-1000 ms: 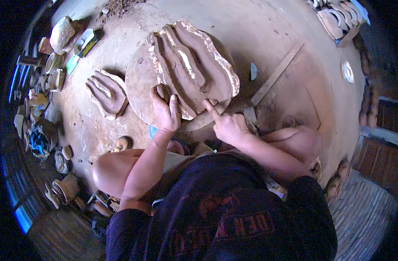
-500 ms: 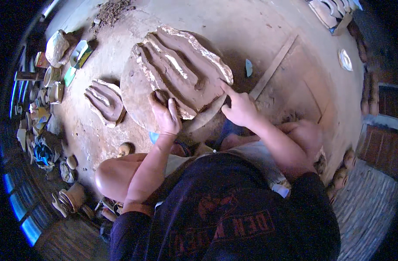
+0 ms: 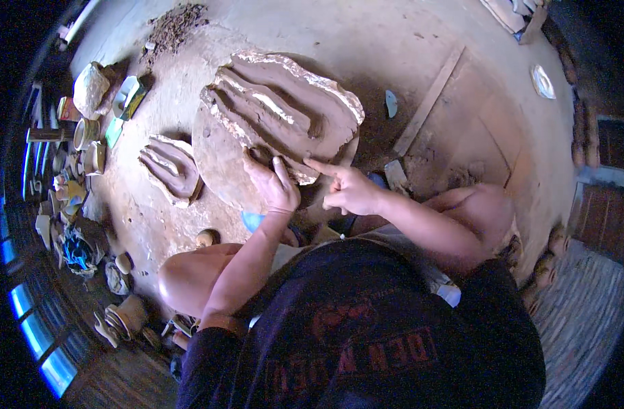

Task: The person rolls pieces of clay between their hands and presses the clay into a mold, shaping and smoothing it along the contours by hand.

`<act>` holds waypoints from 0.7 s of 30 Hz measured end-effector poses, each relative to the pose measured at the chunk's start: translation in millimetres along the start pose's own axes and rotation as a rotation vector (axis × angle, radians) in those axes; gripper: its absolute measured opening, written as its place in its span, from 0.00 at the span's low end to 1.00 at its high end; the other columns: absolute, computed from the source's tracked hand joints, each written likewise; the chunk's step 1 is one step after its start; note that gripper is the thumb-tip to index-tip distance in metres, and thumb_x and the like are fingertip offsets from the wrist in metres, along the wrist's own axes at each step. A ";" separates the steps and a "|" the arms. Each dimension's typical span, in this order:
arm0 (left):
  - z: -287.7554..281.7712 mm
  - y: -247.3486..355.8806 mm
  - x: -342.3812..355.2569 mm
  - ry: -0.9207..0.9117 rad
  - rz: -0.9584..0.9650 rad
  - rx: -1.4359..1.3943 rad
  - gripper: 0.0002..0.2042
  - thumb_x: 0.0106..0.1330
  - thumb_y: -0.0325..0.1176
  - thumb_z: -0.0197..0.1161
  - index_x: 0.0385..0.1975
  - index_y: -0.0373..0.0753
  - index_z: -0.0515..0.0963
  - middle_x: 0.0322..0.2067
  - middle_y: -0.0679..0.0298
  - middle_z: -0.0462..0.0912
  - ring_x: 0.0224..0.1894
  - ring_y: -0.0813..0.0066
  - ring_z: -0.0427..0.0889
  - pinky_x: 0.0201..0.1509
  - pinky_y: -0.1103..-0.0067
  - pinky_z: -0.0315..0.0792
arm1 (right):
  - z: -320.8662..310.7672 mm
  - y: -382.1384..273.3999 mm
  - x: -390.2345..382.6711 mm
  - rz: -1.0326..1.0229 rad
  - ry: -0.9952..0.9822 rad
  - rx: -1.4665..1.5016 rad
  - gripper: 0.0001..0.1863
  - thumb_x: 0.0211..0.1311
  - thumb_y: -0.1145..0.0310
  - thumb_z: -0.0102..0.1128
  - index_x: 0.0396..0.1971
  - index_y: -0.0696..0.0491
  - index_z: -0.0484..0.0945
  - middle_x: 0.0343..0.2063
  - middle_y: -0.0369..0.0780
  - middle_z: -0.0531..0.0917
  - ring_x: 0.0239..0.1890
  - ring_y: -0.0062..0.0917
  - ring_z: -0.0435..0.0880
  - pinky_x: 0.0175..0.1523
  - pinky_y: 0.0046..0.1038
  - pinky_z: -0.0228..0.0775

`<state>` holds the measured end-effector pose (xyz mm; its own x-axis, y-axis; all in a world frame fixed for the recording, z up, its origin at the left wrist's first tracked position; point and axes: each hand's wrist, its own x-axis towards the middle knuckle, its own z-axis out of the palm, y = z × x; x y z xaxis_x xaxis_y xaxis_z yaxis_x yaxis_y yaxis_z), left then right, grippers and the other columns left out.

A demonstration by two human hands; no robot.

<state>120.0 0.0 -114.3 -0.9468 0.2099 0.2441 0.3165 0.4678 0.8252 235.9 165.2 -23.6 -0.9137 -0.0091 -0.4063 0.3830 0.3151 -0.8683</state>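
A large plaster mould [image 3: 358, 112] with a rough white rim lies in front of me, lined with brown clay in long curved channels around a central ridge. It rests on a round board [image 3: 213, 160]. My left hand [image 3: 276, 187] is at the mould's near left edge, its fingers and thumb apart; a dark brown patch shows between them, and I cannot tell whether it is clay or shadow. The index finger of my right hand [image 3: 353, 189] is stretched out to the clay at the near rim, its other fingers partly curled.
A smaller clay-lined mould [image 3: 170, 170] lies to the left. Beyond it stand several pots, a pale sack [image 3: 91, 88] and boxes. Crumbled clay [image 3: 175, 27] is heaped at the far left. A wooden strip [image 3: 429, 102] and a bluish shard [image 3: 391, 103] lie on the floor at right.
My right index finger has moved left and nearer, from the mould's right end to its near rim. The left hand stays at the near left edge. The view has shifted slightly.
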 end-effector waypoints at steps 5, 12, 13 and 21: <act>-8.6 5.2 -3.3 -0.029 -0.037 -0.260 0.28 0.83 0.39 0.45 0.73 0.24 0.52 0.68 0.39 0.61 0.70 0.47 0.63 0.76 0.63 0.55 | -36.2 0.4 2.4 -0.009 0.320 0.515 0.13 0.67 0.70 0.61 0.49 0.53 0.85 0.25 0.35 0.86 0.18 0.19 0.80 0.26 0.22 0.74; -22.1 -8.6 6.6 -0.028 0.083 -0.174 0.26 0.83 0.40 0.47 0.69 0.25 0.58 0.61 0.42 0.66 0.65 0.48 0.69 0.73 0.61 0.61 | -88.2 15.1 34.5 0.139 0.531 -0.972 0.11 0.72 0.65 0.52 0.44 0.56 0.77 0.35 0.50 0.87 0.43 0.47 0.89 0.45 0.47 0.82; -19.2 -6.8 7.9 -0.039 0.078 -0.171 0.27 0.81 0.40 0.50 0.69 0.24 0.57 0.61 0.41 0.66 0.65 0.47 0.69 0.73 0.60 0.61 | -90.0 24.3 40.5 0.018 0.616 -1.079 0.09 0.68 0.68 0.52 0.40 0.57 0.76 0.32 0.48 0.87 0.39 0.44 0.90 0.40 0.45 0.83; -2.0 -3.6 -2.0 -0.048 0.155 0.062 0.38 0.74 0.43 0.62 0.71 0.21 0.52 0.65 0.36 0.60 0.68 0.38 0.62 0.75 0.54 0.56 | -68.0 54.5 56.3 -0.100 0.574 -1.191 0.09 0.60 0.70 0.56 0.38 0.58 0.76 0.27 0.45 0.87 0.29 0.37 0.90 0.31 0.38 0.82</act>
<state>120.7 -3.8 -116.8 -0.8828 0.3239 0.3403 0.4631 0.4782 0.7462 196.0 246.4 -74.4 -0.9709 0.2267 0.0773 0.2282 0.9736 0.0109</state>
